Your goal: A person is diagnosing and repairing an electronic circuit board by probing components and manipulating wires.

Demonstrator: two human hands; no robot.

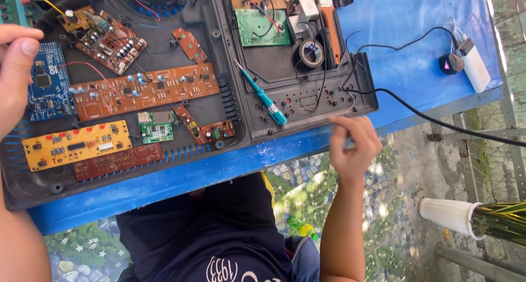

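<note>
My right hand [353, 145] hangs just off the near edge of the blue tabletop [405, 19], right of the dark plastic casing [252, 123]. Its fingers [342, 129] are curled and pressed together at the tips, as if pinching something small, but I cannot tell what, if anything, sits between them. A black cable [433, 117] runs from the casing's near right corner, passing just above that hand and away to the right.

My left hand [13, 73] is at the far left of the view, fingers held loosely together and slightly bent, lying over the left edge of the casing beside a blue circuit board [46, 87]. It grips nothing that I can see.

Near the right hand, on the casing, lies a screwdriver with a teal handle [266, 100], tilted with its tip pointing far-left. To its left sit a long brown circuit board [145, 90], a yellow circuit board [76, 144] nearer to me, and a small green board [156, 127] between them. Farther away, a green circuit board [262, 27] rests in the casing with a roll of black tape [311, 53] just right of it. A white plug adapter [474, 63] lies well apart at the tabletop's right edge.
</note>
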